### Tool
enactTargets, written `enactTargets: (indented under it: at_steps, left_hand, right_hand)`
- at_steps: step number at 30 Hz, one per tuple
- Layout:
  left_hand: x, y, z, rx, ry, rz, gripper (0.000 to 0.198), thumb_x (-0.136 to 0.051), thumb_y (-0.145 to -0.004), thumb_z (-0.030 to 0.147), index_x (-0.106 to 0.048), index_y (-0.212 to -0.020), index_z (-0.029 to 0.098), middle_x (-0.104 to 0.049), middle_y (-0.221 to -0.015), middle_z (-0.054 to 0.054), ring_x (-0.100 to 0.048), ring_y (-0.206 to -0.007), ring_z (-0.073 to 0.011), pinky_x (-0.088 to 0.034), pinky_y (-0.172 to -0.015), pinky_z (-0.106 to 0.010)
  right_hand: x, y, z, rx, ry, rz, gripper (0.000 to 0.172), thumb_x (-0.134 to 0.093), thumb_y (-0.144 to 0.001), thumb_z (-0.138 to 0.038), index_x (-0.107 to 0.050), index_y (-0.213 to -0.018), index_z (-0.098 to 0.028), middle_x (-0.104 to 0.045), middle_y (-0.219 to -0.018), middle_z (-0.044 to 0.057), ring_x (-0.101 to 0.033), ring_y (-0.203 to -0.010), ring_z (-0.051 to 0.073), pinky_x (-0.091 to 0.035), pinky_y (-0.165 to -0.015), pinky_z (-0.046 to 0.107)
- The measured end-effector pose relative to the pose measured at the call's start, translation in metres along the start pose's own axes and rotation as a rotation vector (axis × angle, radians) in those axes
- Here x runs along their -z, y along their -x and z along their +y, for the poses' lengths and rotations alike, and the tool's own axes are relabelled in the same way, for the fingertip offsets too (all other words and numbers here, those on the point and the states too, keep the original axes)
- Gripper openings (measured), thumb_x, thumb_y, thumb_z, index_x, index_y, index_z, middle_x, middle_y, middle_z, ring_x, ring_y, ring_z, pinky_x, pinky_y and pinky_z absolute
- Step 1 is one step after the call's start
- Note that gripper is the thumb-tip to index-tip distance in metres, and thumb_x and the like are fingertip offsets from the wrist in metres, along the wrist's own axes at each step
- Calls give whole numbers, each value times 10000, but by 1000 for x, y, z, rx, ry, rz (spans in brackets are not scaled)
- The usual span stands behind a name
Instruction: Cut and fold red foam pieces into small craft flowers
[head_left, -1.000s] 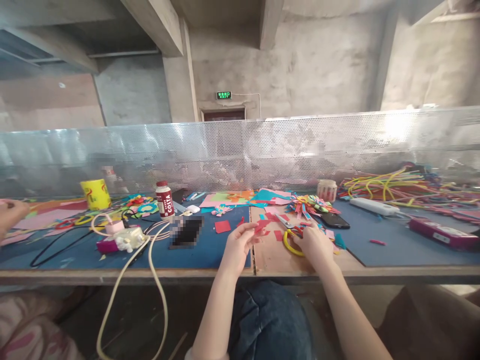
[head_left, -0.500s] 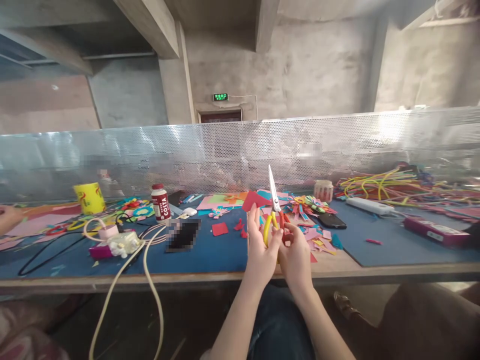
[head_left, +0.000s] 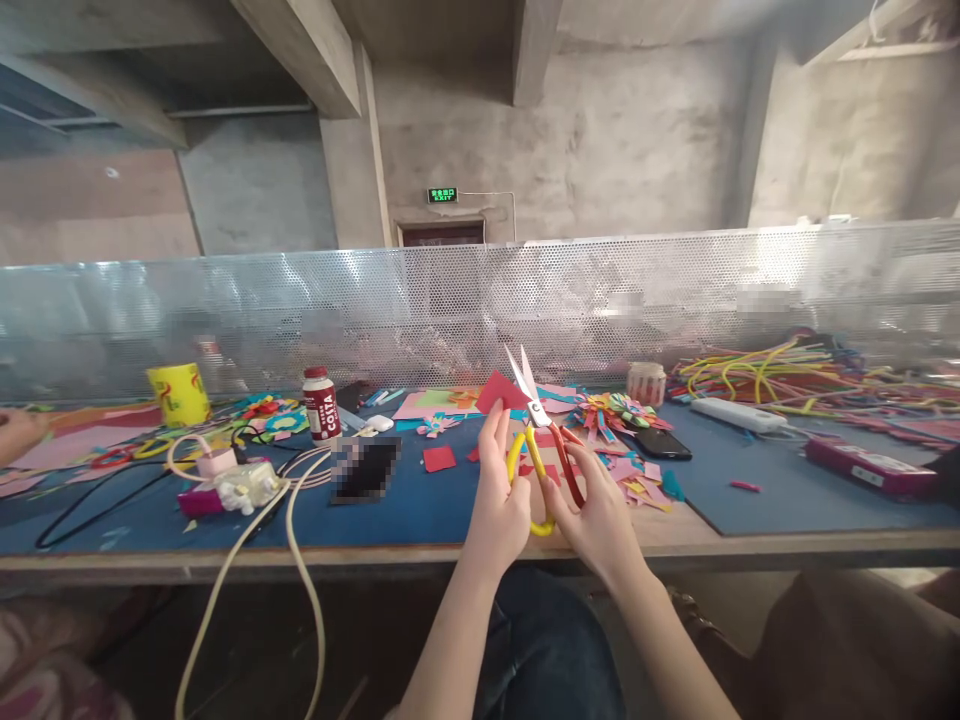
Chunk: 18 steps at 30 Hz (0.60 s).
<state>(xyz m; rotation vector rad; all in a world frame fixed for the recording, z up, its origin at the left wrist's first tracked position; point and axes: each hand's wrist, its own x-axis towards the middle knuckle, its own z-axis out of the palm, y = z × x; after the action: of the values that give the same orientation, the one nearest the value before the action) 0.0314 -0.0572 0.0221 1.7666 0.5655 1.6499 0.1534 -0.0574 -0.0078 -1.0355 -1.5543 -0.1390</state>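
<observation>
My right hand (head_left: 604, 510) grips a pair of scissors (head_left: 535, 410) by the handles, one red and one yellow. The silver blades point up and stand slightly apart. In my left hand (head_left: 496, 510) is a piece of red paper (head_left: 501, 390), held up by the fingers just left of the blades. The yellow handle loop passes close to my left thumb; whether they touch I cannot tell. Beneath the hands lie red paper scraps, partly hidden. A red paper square (head_left: 439, 458) rests on the blue mat to the left.
Paper flowers (head_left: 611, 415) and a black phone (head_left: 660, 443) lie right of the hands. A drink bottle (head_left: 322, 405), a power strip with cables (head_left: 229, 488) and a yellow roll (head_left: 178, 394) are on the left. Another person's hand (head_left: 21, 436) shows at the far left.
The scissor blades have gone from closed to slightly open. My hands have moved apart a little, and the red paper has shifted slightly left and tilted.
</observation>
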Motion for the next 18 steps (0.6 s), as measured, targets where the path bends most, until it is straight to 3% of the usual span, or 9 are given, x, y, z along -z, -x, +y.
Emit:
enactTargets:
  at_steps: [8,13,18]
  left_hand:
    - [4,4,25,-27,-103,-105,759,-285,-729,-74,-198,-1351,352,-220,-1448,30,-149,-1343,-199,-231,-1096,-435]
    - [-4,9,26,-86,-197,-214,740,-273,-766,-51,-155,-1362,371,-204,-1454,39,-175,-1338,-194,-245,-1095,-414]
    - [-17,19,25,-137,-340,-328,743,-291,-773,-31,-147,-1370,388,-180,-1461,38,-134,-1347,-210,-289,-1070,-428]
  right_hand:
    - [24,-11,21,98,23,-3,357,-537,-778,-330,-445,-1093,-187,-518,-1123,136,-475,-1086,267,-410,-897,447]
    - [16,-1,21,-94,-212,-100,566,-577,-747,-379,-338,-1231,-210,-408,-1265,129,-413,-1169,259,-400,-928,439]
    - [4,7,5,-317,-489,-177,600,-602,-706,-337,-351,-1238,-220,-475,-1196,101,-492,-1085,244,-431,-891,406]
